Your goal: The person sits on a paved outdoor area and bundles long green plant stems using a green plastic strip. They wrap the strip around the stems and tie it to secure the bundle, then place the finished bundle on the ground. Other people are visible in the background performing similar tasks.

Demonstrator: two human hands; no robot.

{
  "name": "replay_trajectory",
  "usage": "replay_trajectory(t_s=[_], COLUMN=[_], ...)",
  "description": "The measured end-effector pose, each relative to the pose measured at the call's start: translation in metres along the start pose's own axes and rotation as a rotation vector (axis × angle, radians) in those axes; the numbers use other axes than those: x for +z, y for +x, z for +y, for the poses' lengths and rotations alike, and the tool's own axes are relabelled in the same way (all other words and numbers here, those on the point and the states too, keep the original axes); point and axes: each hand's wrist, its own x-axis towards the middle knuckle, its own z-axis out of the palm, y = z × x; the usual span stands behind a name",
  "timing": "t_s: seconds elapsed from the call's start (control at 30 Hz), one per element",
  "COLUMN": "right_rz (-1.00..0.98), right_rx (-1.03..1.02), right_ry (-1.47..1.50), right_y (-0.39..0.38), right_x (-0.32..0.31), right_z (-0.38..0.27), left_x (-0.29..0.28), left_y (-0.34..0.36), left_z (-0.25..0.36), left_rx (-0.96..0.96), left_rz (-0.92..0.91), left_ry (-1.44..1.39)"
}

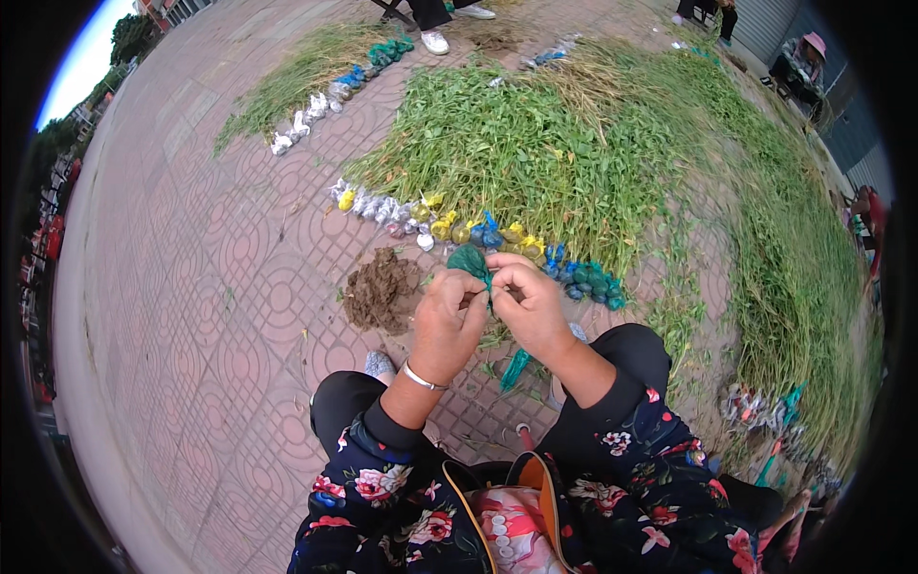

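Observation:
A small green plastic bag (467,259), rounded as if filled, is held up in front of me. My left hand (445,320), with a silver bangle at its wrist, pinches its gathered end from the left. From the other side my right hand (529,308) grips the same gathered part with thumb and fingers, so the fingertips of both hands nearly meet. What fills the bag cannot be seen. Just left of my hands, a heap of wet brown mud (380,290) sits on the paving. Below my right hand lies another green plastic piece (514,369).
Beyond my hands, a row of plant bundles (507,143) ends in white, yellow, blue and green bagged roots. A smaller bundle row (306,81) lies at the far left, and long green stalks (794,268) stretch along the right. Other people sit at the back.

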Motion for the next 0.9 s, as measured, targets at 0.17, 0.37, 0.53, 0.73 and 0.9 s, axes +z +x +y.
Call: replay_trajectory(t_s=[0.17,0.37,0.53,0.73,0.9], right_rz=[-0.035,-0.047,-0.045,-0.029,-0.024], right_rx=[-0.019,-0.016,-0.046,-0.068,-0.071], right_ry=[0.001,0.011,-0.038,-0.074,-0.086], right_y=[0.0005,0.0001,0.0002,-0.0001,-0.0008], right_x=[0.0020,0.0033,0.0019,0.0011,0.0019], right_z=[-0.0046,-0.0040,-0.0021,-0.0027,-0.0011], left_x=[-0.0068,-0.0102,-0.0097,-0.0066,-0.0060], left_y=[-0.0020,-0.0016,-0.0001,0.0007,0.0010], left_z=[-0.0008,-0.0034,-0.0017,-0.0003,0.0007], left_rx=[0.012,0.055,0.053,0.037,0.027], left_rz=[-0.029,-0.021,-0.013,0.028,0.038], left_ry=[0.004,0.059,0.091,0.016,0.020])
